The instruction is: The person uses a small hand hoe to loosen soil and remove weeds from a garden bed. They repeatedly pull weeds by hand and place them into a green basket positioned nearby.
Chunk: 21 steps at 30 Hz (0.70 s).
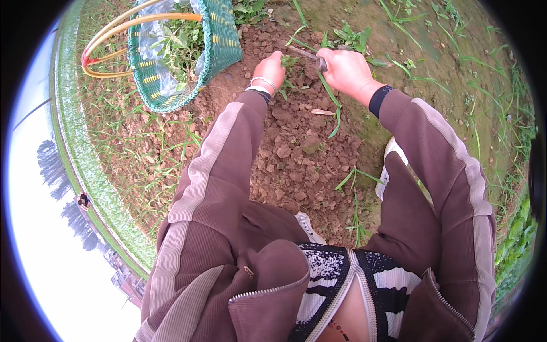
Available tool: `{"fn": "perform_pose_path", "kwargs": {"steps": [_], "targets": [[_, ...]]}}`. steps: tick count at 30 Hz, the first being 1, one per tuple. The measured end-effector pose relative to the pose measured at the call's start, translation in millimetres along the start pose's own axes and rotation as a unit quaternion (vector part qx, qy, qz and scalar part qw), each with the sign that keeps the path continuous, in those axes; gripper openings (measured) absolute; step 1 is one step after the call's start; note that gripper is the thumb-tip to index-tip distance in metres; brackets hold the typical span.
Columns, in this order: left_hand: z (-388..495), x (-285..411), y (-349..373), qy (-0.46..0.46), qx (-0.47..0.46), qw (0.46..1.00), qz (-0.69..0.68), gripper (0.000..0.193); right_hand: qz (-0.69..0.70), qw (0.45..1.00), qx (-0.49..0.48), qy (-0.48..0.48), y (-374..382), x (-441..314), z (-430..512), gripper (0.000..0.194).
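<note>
My left hand [270, 73], with a pale bangle at the wrist, is closed over loose brown soil [295, 158]. Small green leaves [289, 61] of a weed stick out at its fingertips. In my right hand [348, 72] is the dark handle [321, 64] of a hand tool, perhaps a sickle or knife. Its narrow blade [302, 52] points left, towards my left hand, a little above the ground. My fingers hide part of the handle. Just beyond my right hand grows a broad-leaved weed [352, 37].
At the upper left, a green woven basket [222, 47] with bamboo handles [141, 19] lies tilted, lined with clear plastic and holding picked greens [183, 47]. Thin-leaved seedlings [335, 100] stand around the soil. My white shoes [308, 226] are on the ground. A distant person [83, 201] is at far left.
</note>
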<state>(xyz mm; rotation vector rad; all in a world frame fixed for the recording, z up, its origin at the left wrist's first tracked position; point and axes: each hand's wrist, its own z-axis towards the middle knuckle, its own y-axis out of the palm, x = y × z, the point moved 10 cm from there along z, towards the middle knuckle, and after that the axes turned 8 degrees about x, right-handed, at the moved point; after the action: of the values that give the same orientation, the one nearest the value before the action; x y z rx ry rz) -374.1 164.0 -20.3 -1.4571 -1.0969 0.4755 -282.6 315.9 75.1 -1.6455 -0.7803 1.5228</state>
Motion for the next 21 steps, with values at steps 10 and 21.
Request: {"fn": "perform_pose_path", "kwargs": {"steps": [10,21], "targets": [[-69,7,3,0.077,-0.018,0.995,-0.060,0.026,0.035,0.999,0.010,0.019,-34,55,-84,0.022],[91,-54,-8,-0.127,-0.013,0.972,0.198,0.025,0.023,0.998,-0.030,0.042,-26,44,-77,0.023]]}}
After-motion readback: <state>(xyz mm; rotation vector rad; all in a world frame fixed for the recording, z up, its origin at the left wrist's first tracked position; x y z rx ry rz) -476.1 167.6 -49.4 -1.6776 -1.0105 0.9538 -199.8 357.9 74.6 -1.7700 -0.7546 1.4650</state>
